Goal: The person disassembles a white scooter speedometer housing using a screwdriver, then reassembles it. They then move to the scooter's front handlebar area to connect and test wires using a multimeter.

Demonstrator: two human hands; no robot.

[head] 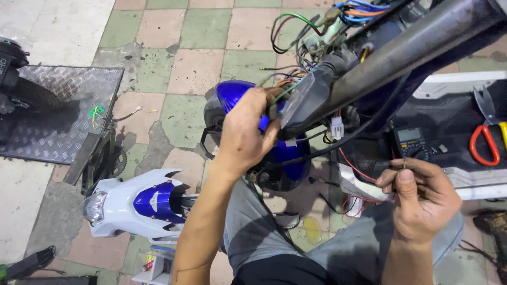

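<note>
Gripping wire bundle (280, 92) with my left hand (244, 134) under handlebar (401, 50), fingers closed round it. Right hand (422, 203) lower right, well apart, fingers pinching thin wire end (404, 164) upright; left nearer harness.

White headlight fairing (140, 203), checker plate (58, 105), red-handled snips (488, 134), multimeter (412, 143)
</note>
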